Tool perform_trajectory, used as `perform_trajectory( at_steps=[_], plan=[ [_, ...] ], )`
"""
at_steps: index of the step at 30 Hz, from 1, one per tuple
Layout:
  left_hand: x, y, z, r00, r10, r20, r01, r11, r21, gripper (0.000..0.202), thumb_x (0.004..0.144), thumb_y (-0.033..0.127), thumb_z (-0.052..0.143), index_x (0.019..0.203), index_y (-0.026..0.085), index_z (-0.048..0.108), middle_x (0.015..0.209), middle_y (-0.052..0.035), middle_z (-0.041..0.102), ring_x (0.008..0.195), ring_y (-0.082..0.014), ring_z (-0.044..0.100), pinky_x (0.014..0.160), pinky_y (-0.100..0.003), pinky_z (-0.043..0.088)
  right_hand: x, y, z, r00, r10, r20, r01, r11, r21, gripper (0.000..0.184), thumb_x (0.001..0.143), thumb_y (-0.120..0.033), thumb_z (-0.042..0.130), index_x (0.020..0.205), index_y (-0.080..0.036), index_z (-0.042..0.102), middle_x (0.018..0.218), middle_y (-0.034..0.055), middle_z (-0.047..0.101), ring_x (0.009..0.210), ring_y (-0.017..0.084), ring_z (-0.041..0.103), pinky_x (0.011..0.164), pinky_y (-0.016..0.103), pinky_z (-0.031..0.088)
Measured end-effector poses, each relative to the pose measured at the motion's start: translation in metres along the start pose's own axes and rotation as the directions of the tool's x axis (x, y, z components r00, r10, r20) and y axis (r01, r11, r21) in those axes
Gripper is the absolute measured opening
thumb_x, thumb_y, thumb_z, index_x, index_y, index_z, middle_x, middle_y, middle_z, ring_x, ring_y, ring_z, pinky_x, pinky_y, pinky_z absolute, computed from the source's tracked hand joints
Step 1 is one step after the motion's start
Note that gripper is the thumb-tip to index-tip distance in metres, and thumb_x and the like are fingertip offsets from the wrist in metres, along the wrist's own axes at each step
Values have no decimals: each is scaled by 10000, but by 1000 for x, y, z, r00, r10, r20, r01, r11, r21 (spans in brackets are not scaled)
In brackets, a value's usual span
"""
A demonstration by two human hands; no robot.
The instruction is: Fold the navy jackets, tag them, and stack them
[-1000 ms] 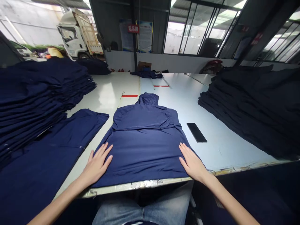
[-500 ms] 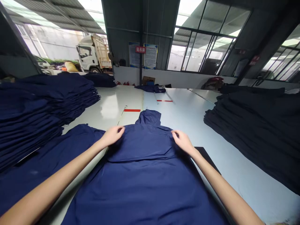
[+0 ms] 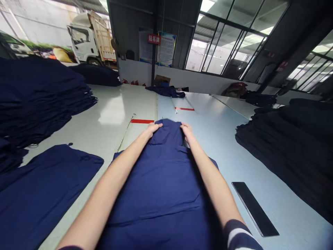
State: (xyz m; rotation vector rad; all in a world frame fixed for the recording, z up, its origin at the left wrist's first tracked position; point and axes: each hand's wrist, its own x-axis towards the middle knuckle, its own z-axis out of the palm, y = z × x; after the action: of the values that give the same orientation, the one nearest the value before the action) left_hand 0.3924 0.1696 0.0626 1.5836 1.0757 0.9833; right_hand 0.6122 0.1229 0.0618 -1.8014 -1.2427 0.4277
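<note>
A navy hooded jacket (image 3: pixel 161 184) lies spread on the table in front of me, its hood (image 3: pixel 169 133) at the far end. My left hand (image 3: pixel 154 128) pinches the left edge of the hood. On the opposite edge, my right hand (image 3: pixel 187 131) is closed on the hood fabric. Between the two hands the hood is held out fairly flat. Both forearms reach along the jacket's sides, over its shoulders.
Another navy garment (image 3: pixel 52 177) lies flat at the left, near a tall navy stack (image 3: pixel 44 97). Dark garments (image 3: pixel 291 142) are piled at the right. A black flat strip (image 3: pixel 255 208) rests on the pale table (image 3: pixel 221 149). Red tape (image 3: pixel 142 121) marks the tabletop.
Both hands have moved forward and inward from the jacket's shoulders to the hood's edges. The hood is now spread wider, and more of the black strip at the right shows.
</note>
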Motion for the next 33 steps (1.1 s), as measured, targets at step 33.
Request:
perform_trajectory(
  at_steps=[33],
  plan=[
    [-118,25,-44,738,-106,666,-510,558,654,336,665,475,809,927,265,825,929,-64,817,883,-277,753,890,-363,562,-251,-15,-82,581,-439,686,679,725,-111,328,968,-433,624,1200,-238,748,1242,53,744,1190,239,670,1063,353,535]
  ],
)
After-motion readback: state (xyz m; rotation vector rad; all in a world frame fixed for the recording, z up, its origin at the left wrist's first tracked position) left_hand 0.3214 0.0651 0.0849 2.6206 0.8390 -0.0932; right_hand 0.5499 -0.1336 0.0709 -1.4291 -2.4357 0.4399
